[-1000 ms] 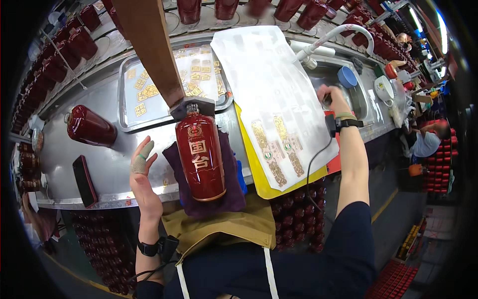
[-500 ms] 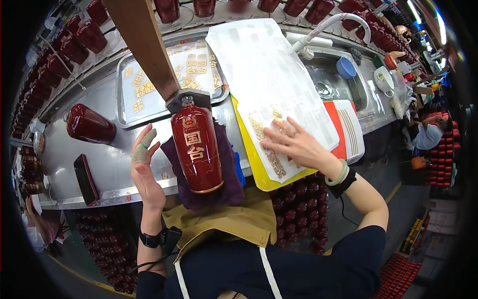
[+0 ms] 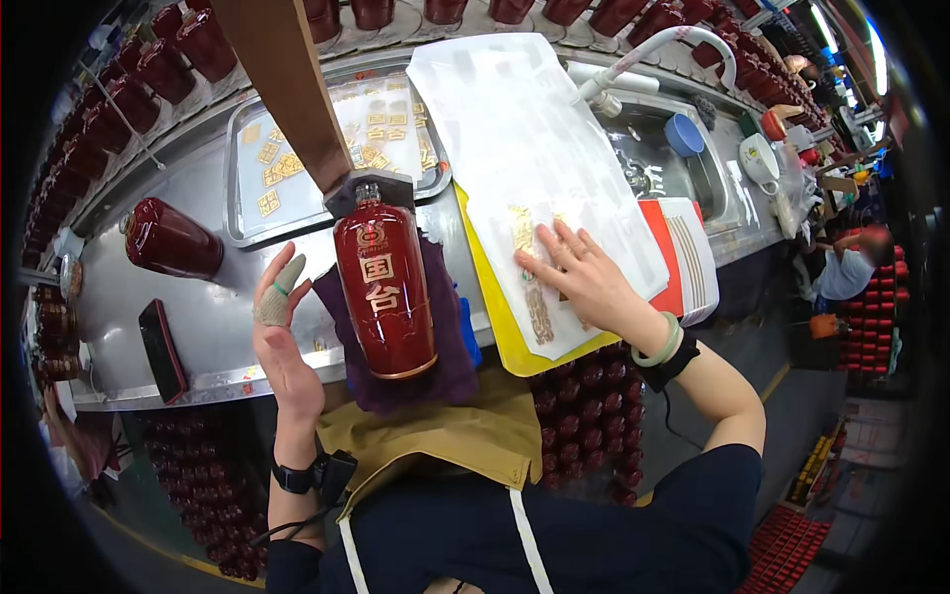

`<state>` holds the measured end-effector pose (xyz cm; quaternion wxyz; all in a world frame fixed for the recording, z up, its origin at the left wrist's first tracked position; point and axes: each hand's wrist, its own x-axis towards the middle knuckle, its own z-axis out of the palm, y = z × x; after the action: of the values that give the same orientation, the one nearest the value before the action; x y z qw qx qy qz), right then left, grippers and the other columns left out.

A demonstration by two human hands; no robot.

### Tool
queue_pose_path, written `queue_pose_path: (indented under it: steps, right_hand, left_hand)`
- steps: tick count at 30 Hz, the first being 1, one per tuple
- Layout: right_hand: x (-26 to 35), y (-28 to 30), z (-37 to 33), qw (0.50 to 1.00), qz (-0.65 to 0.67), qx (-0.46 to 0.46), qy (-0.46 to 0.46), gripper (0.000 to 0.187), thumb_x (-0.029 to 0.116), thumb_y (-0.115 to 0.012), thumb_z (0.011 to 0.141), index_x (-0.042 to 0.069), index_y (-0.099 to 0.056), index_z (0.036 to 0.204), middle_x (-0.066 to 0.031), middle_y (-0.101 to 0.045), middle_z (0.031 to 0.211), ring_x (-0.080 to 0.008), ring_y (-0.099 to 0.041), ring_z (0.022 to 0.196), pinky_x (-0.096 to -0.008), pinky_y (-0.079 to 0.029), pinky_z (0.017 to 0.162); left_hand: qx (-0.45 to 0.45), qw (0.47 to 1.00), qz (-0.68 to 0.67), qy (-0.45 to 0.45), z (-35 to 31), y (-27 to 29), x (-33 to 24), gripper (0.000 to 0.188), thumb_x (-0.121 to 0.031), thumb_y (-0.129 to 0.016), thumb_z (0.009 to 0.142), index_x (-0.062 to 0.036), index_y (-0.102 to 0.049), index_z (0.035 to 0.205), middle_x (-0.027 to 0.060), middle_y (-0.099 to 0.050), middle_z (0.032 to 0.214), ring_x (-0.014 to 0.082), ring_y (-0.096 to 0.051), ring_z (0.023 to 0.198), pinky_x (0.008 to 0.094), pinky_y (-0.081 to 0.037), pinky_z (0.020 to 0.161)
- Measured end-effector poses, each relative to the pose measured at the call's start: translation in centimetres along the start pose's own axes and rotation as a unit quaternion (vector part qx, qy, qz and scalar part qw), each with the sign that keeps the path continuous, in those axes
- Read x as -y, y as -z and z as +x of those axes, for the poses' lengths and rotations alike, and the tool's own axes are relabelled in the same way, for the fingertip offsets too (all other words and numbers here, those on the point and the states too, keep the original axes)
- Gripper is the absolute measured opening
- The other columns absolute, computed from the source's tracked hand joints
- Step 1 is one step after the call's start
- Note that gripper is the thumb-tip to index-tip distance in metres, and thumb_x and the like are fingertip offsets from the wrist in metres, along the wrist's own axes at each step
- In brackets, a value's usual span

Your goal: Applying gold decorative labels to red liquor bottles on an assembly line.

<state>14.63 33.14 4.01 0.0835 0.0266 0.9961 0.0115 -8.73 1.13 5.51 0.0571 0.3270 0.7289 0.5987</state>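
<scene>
While right fingers [image 3: 557,247] spread on the sheet [image 3: 510,129] near its edge, left fingers [image 3: 272,306] gape clear of the bottle [image 3: 391,332].

- The head view comes from the left one of two fisheye cameras worn side by side on the person's head.
- It faces steeply down and forward, upright and unmirrored.
- The wearer's dark shirt [image 3: 554,530] and apron [image 3: 435,436] fill the lower middle; the left forearm [image 3: 296,441] and right forearm [image 3: 720,391] rise from below.
- The bottle [image 3: 388,317] and white sheet [image 3: 515,119] appear near, around mid-picture; a co-worker [image 3: 849,267] at far right looks small and distant.
- The lens is very wide: the counter [image 3: 213,327] and the row of bottles [image 3: 442,10] along the top bend into arcs, and black rounds off both sides.
</scene>
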Motion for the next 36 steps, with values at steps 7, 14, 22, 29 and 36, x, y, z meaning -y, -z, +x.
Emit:
queue_pose_path:
  steps: [7, 14, 22, 29, 36]
  right_hand:
    - [0.0, -0.5, 0.3, 0.999, -0.020, -0.005, 0.027, 0.078, 0.012, -0.067, 0.090, 0.030, -0.039, 0.161, -0.0168, -0.041, 0.163, -0.0448, -0.041, 0.147, -0.0627, -0.037, 0.115]
    - [-1.8, 0.5, 1.9, 0.996, 0.037, -0.068, -0.039, 0.082, 0.003, -0.067, 0.085, 0.019, -0.039, 0.160, -0.0161, -0.048, 0.158, -0.0344, -0.047, 0.145, -0.0564, -0.038, 0.117]
    - [-5.0, -1.1, -0.4, 0.992, -0.001, -0.123, -0.012, 0.058, 0.004, -0.069, 0.081, 0.002, -0.060, 0.138, -0.0144, -0.060, 0.146, -0.0293, -0.055, 0.139, -0.0450, -0.043, 0.117]
    - [-11.5, -1.7, 1.6, 0.981, -0.054, -0.148, -0.117, 0.051, -0.001, -0.057, 0.086, 0.000, -0.061, 0.137, -0.0181, -0.065, 0.140, -0.0337, -0.062, 0.130, -0.0413, -0.046, 0.112]
    - [-22.2, -1.4, 4.5, 0.841, 0.300, 0.004, -0.450, 0.053, 0.046, -0.082, 0.088, 0.000, -0.070, 0.112, -0.0038, -0.067, 0.088, -0.0152, -0.061, 0.077, -0.0300, -0.049, 0.069]
  left_hand:
    - [0.002, 1.000, -0.003, -0.002, 0.2, -0.4, 0.2, 0.094, -0.074, -0.018, 0.105, 0.0019, -0.052, 0.147, 0.0202, -0.050, 0.153, 0.0301, -0.052, 0.140, 0.0457, -0.047, 0.112]
    - [-0.002, 1.000, -0.026, -0.006, 0.0, -0.5, 0.1, 0.092, -0.071, -0.021, 0.106, 0.0047, -0.054, 0.145, 0.0203, -0.049, 0.154, 0.0307, -0.049, 0.142, 0.0442, -0.046, 0.112]
    - [-0.017, 1.000, -0.011, 0.015, 0.1, -0.4, 0.6, 0.095, -0.076, -0.019, 0.104, 0.0022, -0.055, 0.145, 0.0183, -0.052, 0.152, 0.0299, -0.053, 0.139, 0.0459, -0.047, 0.112]
    - [-0.013, 1.000, -0.003, 0.001, 0.3, -0.3, 0.2, 0.094, -0.075, -0.021, 0.104, 0.0020, -0.055, 0.145, 0.0182, -0.051, 0.153, 0.0295, -0.053, 0.139, 0.0456, -0.046, 0.112]
    - [-0.022, 1.000, -0.002, 0.018, -0.3, 0.5, 0.1, 0.095, -0.077, -0.021, 0.103, 0.0001, -0.056, 0.146, 0.0179, -0.051, 0.153, 0.0293, -0.053, 0.139, 0.0451, -0.047, 0.112]
